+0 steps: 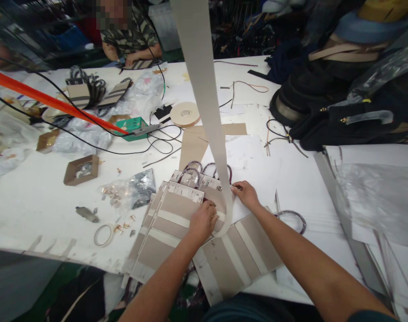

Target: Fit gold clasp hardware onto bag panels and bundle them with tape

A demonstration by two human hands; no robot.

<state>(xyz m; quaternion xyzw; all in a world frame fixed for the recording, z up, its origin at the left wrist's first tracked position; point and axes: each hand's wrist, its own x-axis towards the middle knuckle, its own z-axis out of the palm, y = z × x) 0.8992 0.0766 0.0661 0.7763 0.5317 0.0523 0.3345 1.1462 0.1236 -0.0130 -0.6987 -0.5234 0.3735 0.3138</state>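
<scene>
Striped beige panels [177, 203] with dark cord handles lie stacked in front of me. My left hand [204, 220] rests on the stack near a panel's upper edge, its fingers bent together; what they pinch is too small to name. My right hand [246, 194] is closed at the upper right corner of a panel, by a handle, and its fingertips cover what they hold. Between the hands hangs a long pale strip [208, 89], curling at its lower end over the panels. Another striped panel [239, 252] lies under my right forearm.
On the left are a cardboard box [81, 170], a bag of metal fittings [128, 190] and a tape ring [103, 235]. A green box [132, 128] and a tape roll [184, 114] sit farther back. Dark bags [324, 98] are piled right. A person [133, 40] sits opposite.
</scene>
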